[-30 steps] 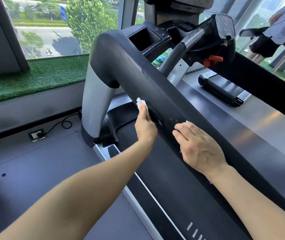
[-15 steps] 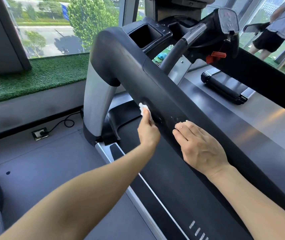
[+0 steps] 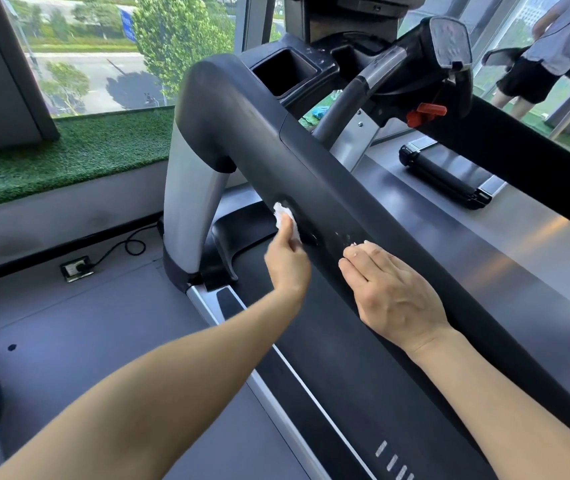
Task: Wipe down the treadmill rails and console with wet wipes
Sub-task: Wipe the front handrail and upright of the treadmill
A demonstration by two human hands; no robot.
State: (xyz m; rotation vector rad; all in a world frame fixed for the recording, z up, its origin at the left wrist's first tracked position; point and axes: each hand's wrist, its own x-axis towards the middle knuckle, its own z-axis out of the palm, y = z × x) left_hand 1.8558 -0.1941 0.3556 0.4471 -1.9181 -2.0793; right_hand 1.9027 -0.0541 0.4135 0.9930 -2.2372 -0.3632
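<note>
The treadmill rail (image 3: 311, 174), a broad black handrail, is seen running diagonally from the upper left, where it bends down onto a silver upright (image 3: 190, 216), toward the lower right beneath the person's right forearm. Its long axis is thus laid away and to the left of the hands. A crumpled white wet wipe (image 3: 281, 214) is pinched in the left hand (image 3: 288, 263) and pressed against the near side face of the rail, just beside a group of small buttons. The right hand (image 3: 392, 292) is laid flat on the rail, fingers straight and together, holding nothing; it appears to serve as a brace. The left hand is the farther forward of the two, so the unwiped stretch toward the bend is judged to be reached by it alone, by a stroke up and to the left along the rail's length. The stretch under and behind the right hand would then have to be covered by a stroke back toward the body.

The console (image 3: 373, 60) is set above and beyond the rail, well apart from both hands, and is judged not yet reached. A rectangular cup pocket (image 3: 287, 72) is recessed in the console's left side; nothing can be made out in it, though its floor is dark. A red safety clip (image 3: 425, 114) hangs below the console's right end.
</note>
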